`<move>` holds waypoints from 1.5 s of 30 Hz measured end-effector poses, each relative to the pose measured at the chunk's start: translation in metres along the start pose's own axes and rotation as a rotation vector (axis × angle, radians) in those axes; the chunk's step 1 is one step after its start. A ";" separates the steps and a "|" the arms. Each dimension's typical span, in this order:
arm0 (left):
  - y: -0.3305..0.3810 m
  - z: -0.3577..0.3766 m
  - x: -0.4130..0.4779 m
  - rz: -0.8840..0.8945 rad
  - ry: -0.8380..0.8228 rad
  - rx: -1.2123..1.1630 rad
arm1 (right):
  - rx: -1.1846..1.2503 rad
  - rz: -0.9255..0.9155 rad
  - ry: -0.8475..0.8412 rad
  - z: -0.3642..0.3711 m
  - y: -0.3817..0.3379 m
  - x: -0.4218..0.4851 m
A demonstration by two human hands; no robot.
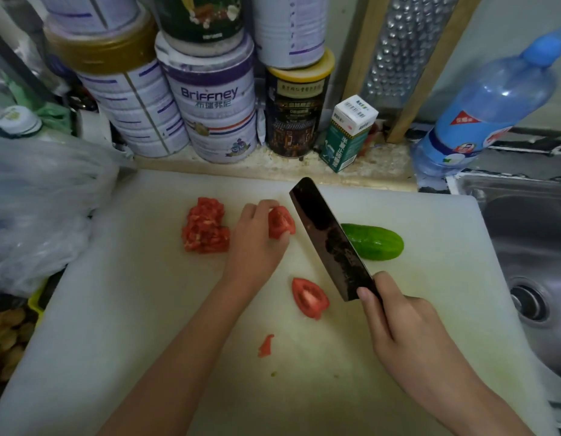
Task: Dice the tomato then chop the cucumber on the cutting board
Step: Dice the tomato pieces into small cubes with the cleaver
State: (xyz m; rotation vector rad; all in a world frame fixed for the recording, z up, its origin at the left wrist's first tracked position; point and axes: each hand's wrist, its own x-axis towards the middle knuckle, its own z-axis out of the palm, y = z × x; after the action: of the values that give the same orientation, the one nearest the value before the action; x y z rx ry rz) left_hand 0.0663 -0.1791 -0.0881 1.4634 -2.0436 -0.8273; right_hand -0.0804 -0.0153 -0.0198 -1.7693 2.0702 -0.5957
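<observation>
On the white cutting board (131, 309) my left hand (257, 240) holds a tomato wedge (280, 223), fingers curled round it. My right hand (402, 325) grips the handle of a dark cleaver (328, 237), whose blade is raised just right of that wedge. A pile of diced tomato (205, 226) lies left of my left hand. Another tomato wedge (309, 297) sits nearer me, with a small tomato scrap (266, 345) below it. A green cucumber (376, 242) lies behind the blade, partly hidden by it.
Stacked tins (216, 108) and a small carton (348, 133) line the back wall. A metal grater (402, 48) leans there. A blue water bottle (490, 105) stands at the right by the steel sink (530, 247). A plastic bag (37, 209) lies at the left.
</observation>
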 end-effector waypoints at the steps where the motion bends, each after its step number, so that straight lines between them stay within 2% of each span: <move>1: -0.001 0.003 0.003 -0.001 0.005 0.012 | 0.008 0.007 0.000 -0.002 0.003 0.000; 4: -0.002 0.007 0.002 -0.008 0.032 0.031 | 0.036 0.026 -0.001 -0.006 0.012 -0.002; 9: 0.005 0.000 -0.047 0.082 0.118 0.079 | 0.090 0.029 -0.043 -0.012 0.027 -0.006; 13: 0.015 0.004 -0.094 0.021 0.036 0.088 | 0.144 0.024 -0.115 -0.015 0.039 -0.013; 17: 0.016 0.024 -0.117 -0.028 -0.049 0.206 | 0.141 0.016 -0.175 -0.008 0.054 -0.024; 22: 0.023 0.029 -0.116 -0.122 0.000 0.116 | 0.134 0.002 -0.212 -0.005 0.064 -0.028; 28: 0.031 0.027 -0.107 -0.090 -0.092 0.108 | 0.163 -0.041 -0.217 -0.007 0.068 -0.021; 34: 0.025 0.007 -0.118 -0.247 0.041 0.061 | 0.143 -0.147 -0.218 -0.008 0.055 -0.017; 41: -0.001 -0.021 -0.145 -0.370 0.147 0.044 | 0.184 -0.202 -0.335 0.015 0.023 -0.021; 45: -0.015 -0.020 -0.151 -0.362 0.192 -0.065 | 0.099 -0.232 -0.355 0.032 0.008 -0.022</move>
State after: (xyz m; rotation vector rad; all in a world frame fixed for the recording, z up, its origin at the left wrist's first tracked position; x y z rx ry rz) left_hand 0.1355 -0.0431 -0.0912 1.8292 -1.6220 -0.8435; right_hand -0.0669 0.0051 -0.0511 -1.9114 1.5876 -0.4009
